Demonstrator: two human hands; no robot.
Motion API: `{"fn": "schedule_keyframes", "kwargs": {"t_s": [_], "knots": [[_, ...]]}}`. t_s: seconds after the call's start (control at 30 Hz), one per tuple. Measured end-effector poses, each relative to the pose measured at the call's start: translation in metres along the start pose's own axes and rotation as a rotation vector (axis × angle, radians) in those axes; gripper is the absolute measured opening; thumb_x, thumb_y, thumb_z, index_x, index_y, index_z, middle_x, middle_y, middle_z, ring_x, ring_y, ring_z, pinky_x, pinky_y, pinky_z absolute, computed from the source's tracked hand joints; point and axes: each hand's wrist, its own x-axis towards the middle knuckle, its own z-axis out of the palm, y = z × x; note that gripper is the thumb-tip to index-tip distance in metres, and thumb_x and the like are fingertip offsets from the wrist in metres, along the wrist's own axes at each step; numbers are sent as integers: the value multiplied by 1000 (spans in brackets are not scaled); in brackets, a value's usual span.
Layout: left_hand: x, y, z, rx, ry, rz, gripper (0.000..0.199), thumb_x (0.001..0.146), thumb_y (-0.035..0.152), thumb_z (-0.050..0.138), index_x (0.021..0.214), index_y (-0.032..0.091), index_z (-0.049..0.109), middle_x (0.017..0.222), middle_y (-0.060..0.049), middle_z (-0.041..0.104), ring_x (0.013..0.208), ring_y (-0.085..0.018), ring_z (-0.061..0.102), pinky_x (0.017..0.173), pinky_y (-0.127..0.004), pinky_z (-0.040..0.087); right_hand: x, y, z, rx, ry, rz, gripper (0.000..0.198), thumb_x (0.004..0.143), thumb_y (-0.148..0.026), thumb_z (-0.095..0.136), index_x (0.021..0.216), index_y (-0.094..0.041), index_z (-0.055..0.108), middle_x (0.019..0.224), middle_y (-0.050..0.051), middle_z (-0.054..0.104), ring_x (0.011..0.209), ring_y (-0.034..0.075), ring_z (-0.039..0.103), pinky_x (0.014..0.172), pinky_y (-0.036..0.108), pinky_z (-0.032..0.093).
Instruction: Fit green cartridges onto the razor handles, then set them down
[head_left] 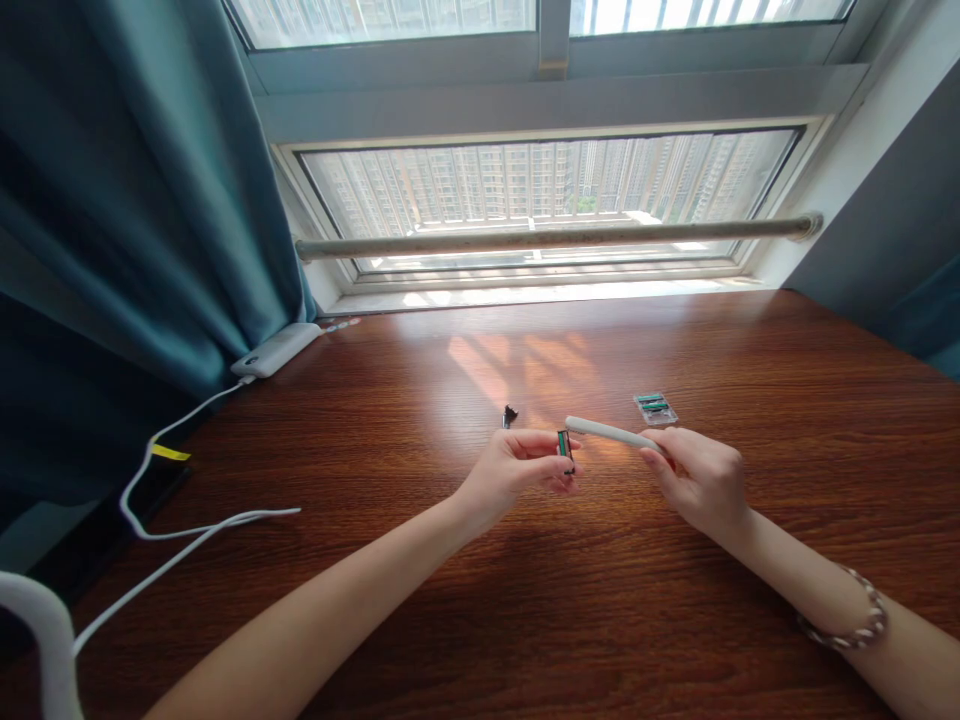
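Reddish-brown wood grain is covering your tabletop (570,620); a satiny blue curtain (157,170) is draping at left. Your right hand (697,480) is pinching a slim pale rod (609,432), a clear case (655,408) lying beyond; your left hand (499,470) is grasping a green-striped block (565,452) near the rod's tip, partly hiding a black piece (510,414).

Readable text, labels, brands, numbers, signs — none in view.

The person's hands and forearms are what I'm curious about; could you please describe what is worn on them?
The left hand is ungloved, and the left forearm shows no sleeve. The right hand is ungloved too; the right forearm, also sleeveless in view, wears a braided-looking bracelet in dark brown and pale tones.
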Motion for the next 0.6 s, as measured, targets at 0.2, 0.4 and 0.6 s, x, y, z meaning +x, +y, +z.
{"fn": "schedule_keyframes", "kwargs": {"t_s": [0.2, 0.4, 0.6], "knots": [[-1, 1, 1, 130, 41, 108, 14, 64, 20, 69, 76, 12, 66, 67, -4, 66, 59, -15, 61, 63, -29, 50, -1, -2, 0, -12, -3, -3, 18, 83, -27, 49, 83, -16, 63, 67, 3, 62, 60, 13, 56, 61, 23, 39], [-5, -4, 0, 304, 148, 260, 14, 66, 21, 67, 78, 14, 66, 67, -3, 66, 63, -17, 64, 63, -28, 51, -1, -3, 1, 28, -33, -28, 19, 83, -27, 48, 85, -15, 63, 69, 4, 63, 61, 14, 57, 61, 23, 39], [-5, -4, -4, 520, 214, 392, 17, 68, 27, 67, 80, 15, 67, 70, -5, 65, 64, -16, 62, 61, -27, 50, -1, -3, 0, 33, -14, -26, 18, 83, -26, 49, 85, -15, 63, 67, 3, 62, 60, 13, 55, 60, 23, 38]]}}
